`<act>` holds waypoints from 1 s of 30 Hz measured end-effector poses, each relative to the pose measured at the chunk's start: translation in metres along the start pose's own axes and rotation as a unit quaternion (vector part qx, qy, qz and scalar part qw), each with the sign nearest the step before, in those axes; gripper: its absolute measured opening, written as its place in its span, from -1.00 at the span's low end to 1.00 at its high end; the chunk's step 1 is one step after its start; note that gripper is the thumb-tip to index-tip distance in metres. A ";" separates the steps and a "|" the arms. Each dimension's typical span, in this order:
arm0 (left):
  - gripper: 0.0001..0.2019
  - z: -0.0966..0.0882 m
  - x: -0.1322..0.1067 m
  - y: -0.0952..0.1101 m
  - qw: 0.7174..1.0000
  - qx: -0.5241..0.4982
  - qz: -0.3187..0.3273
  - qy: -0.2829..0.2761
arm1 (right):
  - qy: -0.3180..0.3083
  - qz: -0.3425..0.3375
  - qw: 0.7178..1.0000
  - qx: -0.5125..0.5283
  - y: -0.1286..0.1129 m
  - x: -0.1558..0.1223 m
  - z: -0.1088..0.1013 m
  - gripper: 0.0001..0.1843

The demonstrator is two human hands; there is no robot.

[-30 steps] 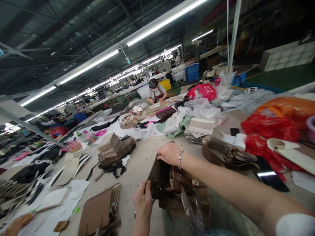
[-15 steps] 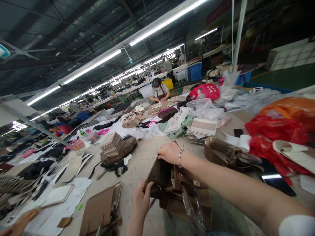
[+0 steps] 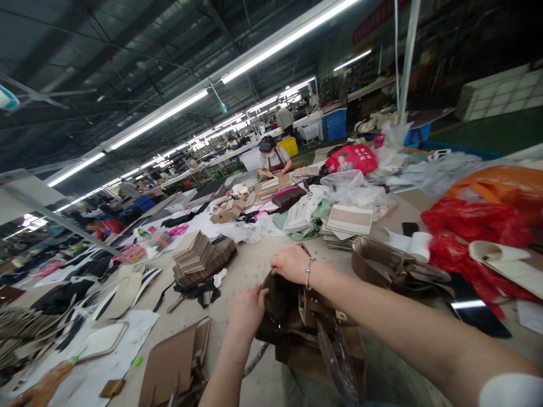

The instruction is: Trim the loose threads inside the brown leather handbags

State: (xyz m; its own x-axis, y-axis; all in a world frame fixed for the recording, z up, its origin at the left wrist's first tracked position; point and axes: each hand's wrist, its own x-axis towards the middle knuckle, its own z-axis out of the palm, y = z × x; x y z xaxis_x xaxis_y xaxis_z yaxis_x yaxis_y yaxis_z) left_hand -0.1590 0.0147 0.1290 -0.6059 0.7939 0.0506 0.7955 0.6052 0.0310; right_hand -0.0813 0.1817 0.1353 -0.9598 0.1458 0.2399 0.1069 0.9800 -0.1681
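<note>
A dark brown handbag (image 3: 278, 308) with metal fittings stands with its mouth open in front of me. My left hand (image 3: 247, 305) pinches its near left rim, thumb on top. At the far rim my right hand (image 3: 292, 265), with a bracelet at the wrist, has its fingers closed over the edge. A strap in clear plastic wrap (image 3: 328, 350) hangs down the bag's near side. Below the bag lies another brown piece (image 3: 320, 362), partly covered by it. To the left, a flat brown bag panel (image 3: 169, 362) rests on the table.
Stacked brown pieces (image 3: 201, 257) sit beyond my left hand. On the right are a second brown bag (image 3: 375, 263), red plastic bags (image 3: 475, 226) and a dark flat slab (image 3: 477, 305). A co-worker's hand (image 3: 46, 387) is at lower left; another person (image 3: 274, 158) works across the table.
My left hand has slid up along the bag's rim, closer to my right hand. The right hand stays nearly in place. The co-worker's hand at lower left has shifted slightly.
</note>
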 end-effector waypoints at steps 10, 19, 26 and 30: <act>-0.64 -0.005 0.007 -0.008 0.998 0.004 0.001 -0.064 | -0.003 -0.009 1.000 0.014 -0.005 0.004 0.002 -0.73; -0.57 -0.022 0.022 0.001 0.979 -0.148 0.081 -0.116 | -0.002 -0.003 1.000 -0.011 -0.002 0.002 -0.003 -0.75; -0.73 -0.008 0.032 0.007 0.997 -0.021 0.043 -0.062 | -0.004 0.005 1.000 -0.010 -0.005 0.002 -0.003 -0.74; -0.69 -0.001 0.033 0.005 0.998 -0.013 0.037 -0.049 | -0.013 -0.014 1.000 -0.014 0.003 -0.003 -0.005 -0.63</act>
State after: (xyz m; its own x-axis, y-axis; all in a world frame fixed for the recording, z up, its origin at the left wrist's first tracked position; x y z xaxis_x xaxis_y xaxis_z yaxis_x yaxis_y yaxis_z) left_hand -0.1746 0.0436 0.1321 -0.5425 0.8388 -0.0449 0.8370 0.5443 0.0564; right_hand -0.0764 0.1844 0.1387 -0.9691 0.1141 0.2186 0.0858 0.9872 -0.1347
